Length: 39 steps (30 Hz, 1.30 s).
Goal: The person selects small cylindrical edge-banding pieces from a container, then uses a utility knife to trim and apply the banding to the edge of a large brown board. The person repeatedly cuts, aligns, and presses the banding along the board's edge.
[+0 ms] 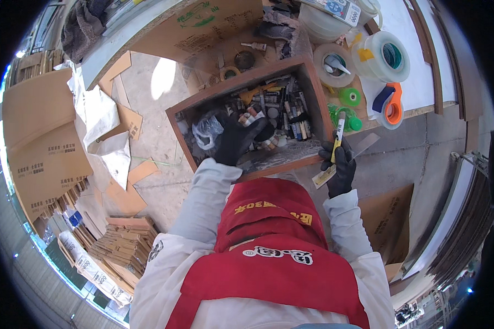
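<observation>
Workshop bench | left hand (237, 138) fingers spread in cluttered wooden drawer (317, 93) | right hand (343, 164) fingers grip white-yellow marker (338, 133)

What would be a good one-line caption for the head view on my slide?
Gloved left hand reaches into a cluttered wooden drawer while the right hand holds a yellow-white marker.

Up on the desk (422, 82), big clear tape rolls (388, 56) sit beside an orange-and-blue tape dispenser (391, 104). Flattened brown cardboard sheets (44, 142) spread at left, crumpled white paper (101, 118) on the floor, stacked cardboard bundles (121, 247) below.
</observation>
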Tool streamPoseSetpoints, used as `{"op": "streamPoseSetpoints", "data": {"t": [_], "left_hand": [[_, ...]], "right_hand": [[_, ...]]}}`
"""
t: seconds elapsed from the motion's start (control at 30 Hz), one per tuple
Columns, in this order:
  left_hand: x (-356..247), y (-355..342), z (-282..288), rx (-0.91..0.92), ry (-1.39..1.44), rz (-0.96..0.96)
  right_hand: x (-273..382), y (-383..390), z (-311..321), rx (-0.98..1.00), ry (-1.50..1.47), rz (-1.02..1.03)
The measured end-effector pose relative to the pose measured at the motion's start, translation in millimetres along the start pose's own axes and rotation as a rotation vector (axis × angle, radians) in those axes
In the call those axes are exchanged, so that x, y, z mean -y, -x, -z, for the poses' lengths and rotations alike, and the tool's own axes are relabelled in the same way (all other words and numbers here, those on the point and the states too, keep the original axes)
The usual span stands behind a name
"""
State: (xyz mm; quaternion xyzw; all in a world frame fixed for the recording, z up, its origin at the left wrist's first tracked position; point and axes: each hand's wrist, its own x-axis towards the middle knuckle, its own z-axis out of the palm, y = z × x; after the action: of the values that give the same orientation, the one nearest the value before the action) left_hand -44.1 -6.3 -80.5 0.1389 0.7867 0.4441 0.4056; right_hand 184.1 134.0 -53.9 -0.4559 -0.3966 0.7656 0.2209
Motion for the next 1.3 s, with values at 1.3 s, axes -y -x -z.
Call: {"op": "streamPoseSetpoints", "data": {"t": [1.3], "left_hand": [[-25,-19,-85,-0.012,-0.230,-0.189]], "right_hand": [[-3,-1,1,0.019,-0.070,-0.074]]}}
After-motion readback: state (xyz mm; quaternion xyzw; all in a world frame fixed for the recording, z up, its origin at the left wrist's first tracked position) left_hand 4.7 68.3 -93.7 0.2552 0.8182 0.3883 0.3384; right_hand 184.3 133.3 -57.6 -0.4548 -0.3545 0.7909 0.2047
